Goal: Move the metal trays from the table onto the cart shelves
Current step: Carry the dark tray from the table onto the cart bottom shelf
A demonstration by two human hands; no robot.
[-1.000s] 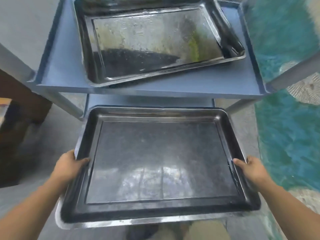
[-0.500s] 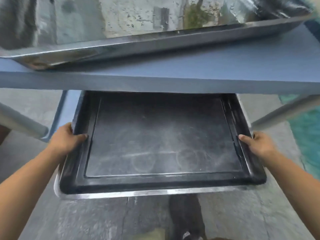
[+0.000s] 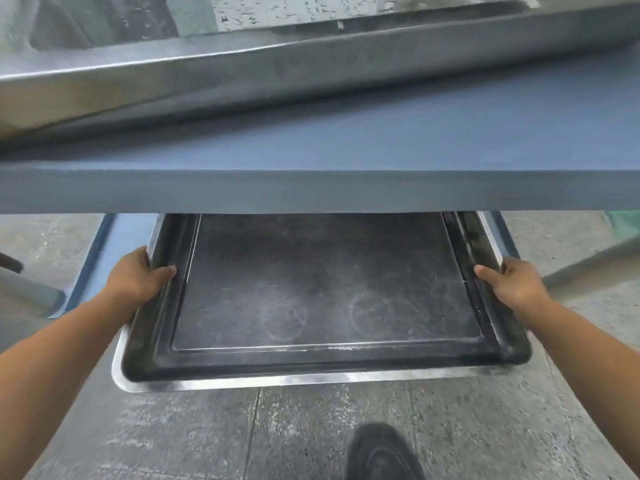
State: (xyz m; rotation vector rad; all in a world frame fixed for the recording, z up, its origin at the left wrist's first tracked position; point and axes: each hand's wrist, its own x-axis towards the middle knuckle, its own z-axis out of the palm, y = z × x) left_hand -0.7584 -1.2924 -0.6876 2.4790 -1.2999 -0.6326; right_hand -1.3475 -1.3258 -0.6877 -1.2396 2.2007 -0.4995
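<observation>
Across the far half, the upper shelf (image 3: 346,147) carries a shiny tray (image 3: 242,64) and overhangs the far end of the dark tray (image 3: 329,289). Dark tray is empty, part-way onto the lower shelf (image 3: 128,233). Left hand (image 3: 138,282) and right hand (image 3: 512,285) grip its side rims. A shoe (image 3: 381,452) stands on the near floor (image 3: 207,427).

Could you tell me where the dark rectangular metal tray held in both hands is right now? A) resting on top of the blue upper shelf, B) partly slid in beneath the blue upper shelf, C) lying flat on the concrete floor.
B: the dark rectangular metal tray's far end disappears under the blue upper shelf, while the left hand and right hand grip its side rims.
</observation>
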